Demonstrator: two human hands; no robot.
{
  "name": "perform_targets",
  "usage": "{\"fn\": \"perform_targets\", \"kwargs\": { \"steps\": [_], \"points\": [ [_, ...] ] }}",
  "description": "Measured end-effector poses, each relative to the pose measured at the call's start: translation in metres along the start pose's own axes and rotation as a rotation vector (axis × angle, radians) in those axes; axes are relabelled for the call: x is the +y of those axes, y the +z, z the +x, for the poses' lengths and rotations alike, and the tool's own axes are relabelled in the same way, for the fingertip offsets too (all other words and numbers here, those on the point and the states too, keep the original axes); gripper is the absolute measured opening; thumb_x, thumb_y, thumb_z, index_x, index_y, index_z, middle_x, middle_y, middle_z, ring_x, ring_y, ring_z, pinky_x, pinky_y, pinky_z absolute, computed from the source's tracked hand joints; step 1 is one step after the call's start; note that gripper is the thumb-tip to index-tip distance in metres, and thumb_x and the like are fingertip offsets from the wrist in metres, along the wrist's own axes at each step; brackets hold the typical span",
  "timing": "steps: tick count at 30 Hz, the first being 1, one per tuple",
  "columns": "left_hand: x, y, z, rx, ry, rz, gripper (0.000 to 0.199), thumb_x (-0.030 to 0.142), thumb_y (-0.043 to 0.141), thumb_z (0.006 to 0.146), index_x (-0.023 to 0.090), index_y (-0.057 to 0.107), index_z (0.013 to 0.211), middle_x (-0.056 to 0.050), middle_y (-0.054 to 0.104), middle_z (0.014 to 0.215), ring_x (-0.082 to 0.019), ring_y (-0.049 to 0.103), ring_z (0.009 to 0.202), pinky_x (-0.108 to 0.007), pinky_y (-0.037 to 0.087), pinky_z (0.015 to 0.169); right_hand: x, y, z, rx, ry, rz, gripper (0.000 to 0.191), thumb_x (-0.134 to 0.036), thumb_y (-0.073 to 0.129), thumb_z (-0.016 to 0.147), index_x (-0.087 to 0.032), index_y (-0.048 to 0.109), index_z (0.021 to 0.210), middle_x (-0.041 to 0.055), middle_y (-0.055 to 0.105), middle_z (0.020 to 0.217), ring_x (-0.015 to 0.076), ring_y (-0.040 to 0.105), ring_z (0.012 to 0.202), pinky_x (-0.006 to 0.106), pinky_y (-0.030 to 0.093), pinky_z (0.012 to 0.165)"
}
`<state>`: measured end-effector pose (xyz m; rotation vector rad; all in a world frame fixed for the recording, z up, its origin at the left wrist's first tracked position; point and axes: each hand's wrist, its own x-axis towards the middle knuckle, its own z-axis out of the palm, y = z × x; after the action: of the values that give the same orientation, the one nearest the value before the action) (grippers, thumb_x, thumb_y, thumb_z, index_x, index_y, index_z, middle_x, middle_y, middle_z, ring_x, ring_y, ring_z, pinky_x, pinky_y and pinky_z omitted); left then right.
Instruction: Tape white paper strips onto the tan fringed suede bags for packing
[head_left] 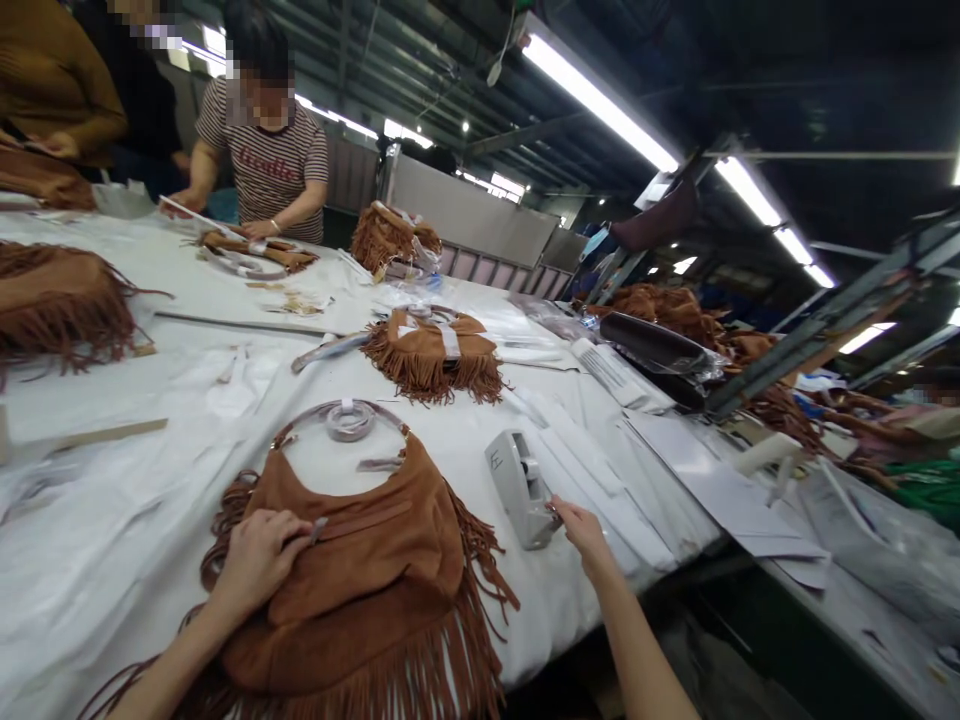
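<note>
A brown suede fringed bag (375, 580) lies flat on the white-covered table (112, 540) in front of me, its handle arching away with a roll of tape (349, 420) inside the loop. My left hand (259, 560) rests on the bag's upper left, fingertips pinching the zipper pull near the opening. My right hand (585, 535) reaches to a grey tape dispenser (521, 488) just right of the bag, fingers touching its front end.
Another fringed bag (439, 355) lies further back, more at left (60, 305) and far centre (390, 235). A person in a striped shirt (270, 160) works at the far side. White paper sheets (622, 470) and a loaded rack (675, 340) stand right.
</note>
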<state>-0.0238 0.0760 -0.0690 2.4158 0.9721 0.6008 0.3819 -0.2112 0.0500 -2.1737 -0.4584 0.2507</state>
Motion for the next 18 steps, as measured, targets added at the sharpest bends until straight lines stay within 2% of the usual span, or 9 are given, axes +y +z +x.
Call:
{"fn": "perform_targets", "kwargs": {
  "steps": [5, 9, 14, 18],
  "points": [
    [0.010, -0.007, 0.000, -0.034, -0.004, 0.051, 0.025, 0.042, 0.051, 0.086, 0.029, 0.071, 0.086, -0.001, 0.068, 0.087, -0.023, 0.054, 0.091, -0.038, 0.036, 0.086, -0.001, -0.002, 0.009, -0.062, 0.110, 0.069, 0.050, -0.056, 0.069, 0.047, -0.013, 0.074, 0.072, 0.0131, 0.071, 0.077, 0.0282, 0.062, 0.081, 0.036, 0.048, 0.063],
    [0.012, -0.010, 0.000, -0.049, -0.018, 0.058, 0.025, 0.042, 0.050, 0.087, 0.029, 0.071, 0.086, -0.001, 0.067, 0.086, -0.023, 0.054, 0.091, -0.039, 0.036, 0.086, 0.000, -0.004, 0.009, -0.012, 0.139, 0.124, 0.047, -0.052, 0.071, 0.043, -0.013, 0.072, 0.068, 0.0143, 0.071, 0.080, 0.0287, 0.063, 0.083, 0.037, 0.050, 0.066],
    [-0.002, 0.003, -0.003, 0.003, 0.005, 0.017, 0.027, 0.044, 0.049, 0.086, 0.029, 0.071, 0.087, -0.001, 0.067, 0.084, -0.022, 0.054, 0.086, -0.037, 0.039, 0.084, 0.010, -0.013, -0.015, 0.089, 0.125, 0.124, 0.048, -0.052, 0.069, 0.047, -0.014, 0.073, 0.075, 0.0125, 0.071, 0.086, 0.0267, 0.063, 0.086, 0.033, 0.050, 0.068],
    [-0.015, 0.013, -0.002, 0.009, 0.012, -0.034, 0.030, 0.047, 0.047, 0.086, 0.027, 0.070, 0.083, -0.001, 0.065, 0.076, -0.020, 0.056, 0.080, -0.032, 0.043, 0.077, 0.027, -0.012, -0.036, 0.121, 0.148, 0.095, 0.053, -0.054, 0.067, 0.050, -0.011, 0.072, 0.078, 0.0109, 0.070, 0.074, 0.0226, 0.063, 0.070, 0.029, 0.048, 0.056]
  ]
}}
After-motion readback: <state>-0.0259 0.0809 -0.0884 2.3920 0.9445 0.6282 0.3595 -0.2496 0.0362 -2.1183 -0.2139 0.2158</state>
